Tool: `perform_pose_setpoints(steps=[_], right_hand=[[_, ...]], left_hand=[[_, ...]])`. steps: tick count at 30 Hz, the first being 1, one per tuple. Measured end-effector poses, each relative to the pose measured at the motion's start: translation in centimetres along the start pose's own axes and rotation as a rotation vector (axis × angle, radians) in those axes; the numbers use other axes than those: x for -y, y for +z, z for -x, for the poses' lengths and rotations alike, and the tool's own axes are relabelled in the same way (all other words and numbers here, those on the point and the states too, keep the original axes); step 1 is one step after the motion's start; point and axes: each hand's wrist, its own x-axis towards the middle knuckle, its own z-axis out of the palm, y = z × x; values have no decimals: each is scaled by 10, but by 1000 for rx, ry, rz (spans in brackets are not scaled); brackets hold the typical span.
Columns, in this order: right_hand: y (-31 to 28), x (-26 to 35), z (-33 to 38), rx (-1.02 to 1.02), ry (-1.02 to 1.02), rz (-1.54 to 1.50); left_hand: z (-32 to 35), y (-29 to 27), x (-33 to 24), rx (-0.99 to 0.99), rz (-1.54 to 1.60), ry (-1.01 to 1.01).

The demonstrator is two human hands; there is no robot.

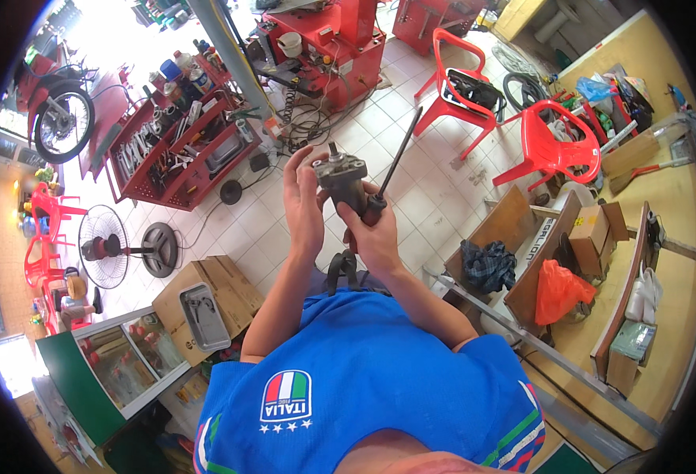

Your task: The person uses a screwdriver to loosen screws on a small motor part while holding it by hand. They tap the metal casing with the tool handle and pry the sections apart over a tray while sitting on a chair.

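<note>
Held up in front of my chest is a dark cylindrical motor (pixel 346 188) with a greyish metal end and a short shaft pointing up; it looks like a small starter motor. My right hand (pixel 376 237) is wrapped round its lower body. The same hand also grips a screwdriver (pixel 402 155) by its dark handle, the long shaft slanting up and to the right. My left hand (pixel 304 207) is open at the motor's left side, fingers stretched upward. Whether its fingertips touch the metal end I cannot tell.
Ahead on the left stands a red tool rack (pixel 182 162) full of wrenches and bottles. A fan (pixel 105 246) and flattened cardboard (pixel 229 284) with a metal tray (pixel 204 317) lie left. Red plastic chairs (pixel 555 146) stand at right, near wooden shelving (pixel 549 237) holding boxes and bags.
</note>
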Motion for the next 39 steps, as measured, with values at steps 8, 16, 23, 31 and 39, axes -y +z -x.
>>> perform_pose_setpoints(steps=[8, 16, 23, 31, 39], right_hand=[[-4, -15, 9, 9, -292, 320], [-38, 12, 40, 118, -49, 440], [-56, 19, 52, 270, 47, 624], [-54, 11, 45, 256, 20, 711], [-57, 6, 45, 229, 25, 682]], left_hand=[[1, -10, 16, 39, 255, -239], [-8, -34, 6, -136, 758, -373], [-16, -53, 6, -124, 760, -335], [-17, -46, 5, -65, 782, -376], [-17, -44, 7, -36, 780, -389]])
